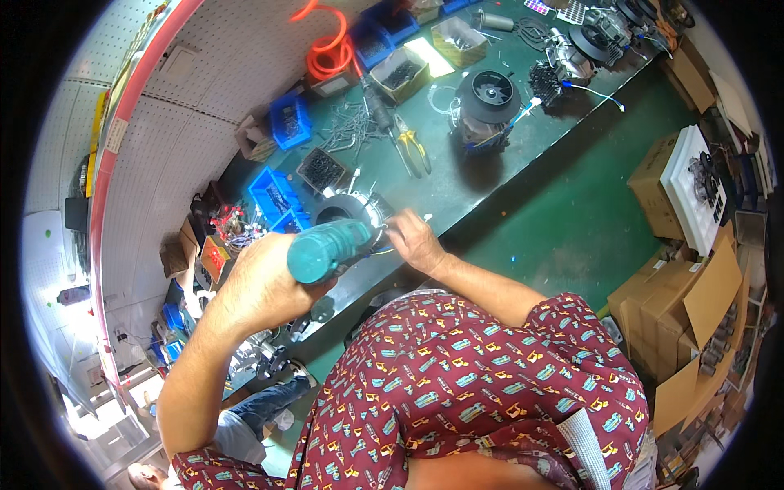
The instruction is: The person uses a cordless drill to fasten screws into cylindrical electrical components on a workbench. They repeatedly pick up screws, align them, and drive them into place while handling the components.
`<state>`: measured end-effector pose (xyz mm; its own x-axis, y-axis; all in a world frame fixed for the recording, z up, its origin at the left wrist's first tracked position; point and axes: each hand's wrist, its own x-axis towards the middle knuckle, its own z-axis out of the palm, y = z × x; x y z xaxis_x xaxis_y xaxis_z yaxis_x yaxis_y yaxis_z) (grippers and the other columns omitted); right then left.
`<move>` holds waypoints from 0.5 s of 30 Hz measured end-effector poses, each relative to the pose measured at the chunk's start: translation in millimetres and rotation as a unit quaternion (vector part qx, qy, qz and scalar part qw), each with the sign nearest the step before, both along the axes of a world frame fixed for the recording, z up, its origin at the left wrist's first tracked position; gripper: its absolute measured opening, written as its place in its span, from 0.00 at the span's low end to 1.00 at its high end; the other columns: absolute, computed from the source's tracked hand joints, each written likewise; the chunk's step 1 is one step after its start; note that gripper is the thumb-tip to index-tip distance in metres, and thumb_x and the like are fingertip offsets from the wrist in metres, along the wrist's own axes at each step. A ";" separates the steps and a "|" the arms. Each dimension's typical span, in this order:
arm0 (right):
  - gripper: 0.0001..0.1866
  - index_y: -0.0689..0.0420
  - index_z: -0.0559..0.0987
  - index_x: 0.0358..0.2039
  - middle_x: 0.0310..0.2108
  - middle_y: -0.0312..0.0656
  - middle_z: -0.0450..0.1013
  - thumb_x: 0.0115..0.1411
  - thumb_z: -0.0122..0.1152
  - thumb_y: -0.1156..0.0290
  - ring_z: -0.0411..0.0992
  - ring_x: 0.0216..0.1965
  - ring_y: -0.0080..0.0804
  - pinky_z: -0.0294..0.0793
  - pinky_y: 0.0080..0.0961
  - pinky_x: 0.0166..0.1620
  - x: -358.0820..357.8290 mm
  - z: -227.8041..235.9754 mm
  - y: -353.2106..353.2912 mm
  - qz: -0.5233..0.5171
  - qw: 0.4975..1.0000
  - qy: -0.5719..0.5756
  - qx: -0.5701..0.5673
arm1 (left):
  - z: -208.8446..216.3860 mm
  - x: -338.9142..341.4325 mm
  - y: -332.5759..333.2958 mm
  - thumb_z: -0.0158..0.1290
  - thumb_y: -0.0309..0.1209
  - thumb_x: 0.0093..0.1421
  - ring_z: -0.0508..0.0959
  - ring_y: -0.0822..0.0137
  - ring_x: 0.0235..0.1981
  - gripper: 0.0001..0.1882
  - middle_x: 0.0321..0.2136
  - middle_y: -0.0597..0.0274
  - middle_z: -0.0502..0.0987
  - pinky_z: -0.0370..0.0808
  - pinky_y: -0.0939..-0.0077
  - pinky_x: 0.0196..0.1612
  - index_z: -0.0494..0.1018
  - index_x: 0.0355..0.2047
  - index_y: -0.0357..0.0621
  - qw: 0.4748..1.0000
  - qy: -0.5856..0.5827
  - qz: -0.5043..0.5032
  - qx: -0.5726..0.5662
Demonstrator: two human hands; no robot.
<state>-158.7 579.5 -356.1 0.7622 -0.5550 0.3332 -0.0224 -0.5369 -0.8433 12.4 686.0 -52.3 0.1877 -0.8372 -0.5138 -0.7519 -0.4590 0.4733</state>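
In my left hand (269,282) is a teal power screwdriver (320,251), my fingers closed round its grip. It is held above a round motor assembly (371,208) with a black housing and bright metal parts, standing near the bench's front edge. The screwdriver's tip is hidden behind its body. At the near right side of the assembly my right hand (415,242) has its thumb and fingers pinched together. Whatever lies between those fingertips is too small to make out. Thin wires show just below them.
Beyond the assembly lie yellow-handled pliers (412,149), a small bin of dark screws (321,169) and blue bins (278,196). A second motor unit (487,106) stands farther right on the green bench. An orange coiled hose (333,57) hangs behind. Another person's jeans (273,402) show lower left; cartons (653,306) stand right.
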 end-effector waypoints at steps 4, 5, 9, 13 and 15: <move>0.10 0.60 0.74 0.41 0.37 0.50 0.69 0.58 0.61 0.76 0.70 0.41 0.51 0.72 0.41 0.44 2.2 0.7 6.4 -0.011 0.999 0.037 -0.006 | 4.9 5.0 3.4 0.63 0.32 0.52 0.83 0.51 0.35 0.17 0.32 0.48 0.82 0.78 0.61 0.42 0.78 0.42 0.41 0.999 0.032 -0.001 -0.039; 0.12 0.61 0.75 0.42 0.37 0.50 0.70 0.57 0.62 0.76 0.72 0.40 0.50 0.73 0.39 0.43 2.6 -3.0 6.9 -0.018 0.999 0.036 -0.011 | 5.2 8.8 8.1 0.62 0.31 0.52 0.83 0.53 0.35 0.17 0.32 0.48 0.82 0.78 0.62 0.42 0.78 0.43 0.41 0.996 0.062 0.010 -0.068; 0.15 0.66 0.75 0.45 0.38 0.50 0.76 0.56 0.56 0.79 0.76 0.35 0.41 0.76 0.34 0.42 -1.6 7.9 14.8 -0.109 0.979 0.045 0.164 | 18.0 14.1 28.8 0.62 0.25 0.55 0.80 0.68 0.39 0.21 0.41 0.57 0.82 0.77 0.70 0.46 0.76 0.50 0.41 0.969 0.171 0.089 -0.154; 0.09 0.65 0.74 0.43 0.38 0.47 0.77 0.64 0.47 0.81 0.77 0.35 0.30 0.79 0.24 0.38 -25.5 -6.0 26.4 -0.169 0.769 -0.011 0.617 | 3.6 28.9 86.7 0.64 0.26 0.57 0.79 0.71 0.41 0.19 0.42 0.59 0.82 0.77 0.73 0.45 0.76 0.49 0.39 0.945 0.136 0.136 -0.266; 0.08 0.65 0.73 0.44 0.38 0.48 0.78 0.66 0.48 0.80 0.77 0.35 0.31 0.81 0.26 0.39 -33.4 3.7 40.9 -0.159 0.742 0.007 0.652 | -32.0 41.8 137.9 0.65 0.24 0.57 0.79 0.71 0.42 0.19 0.43 0.59 0.81 0.77 0.74 0.46 0.76 0.49 0.37 0.918 0.140 0.194 -0.317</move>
<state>-192.1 620.4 -352.4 0.5212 -0.5514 -0.6514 0.0130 0.7683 -0.6400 54.2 824.0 -84.3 0.4703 -0.8823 -0.0210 -0.3970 -0.2328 0.8878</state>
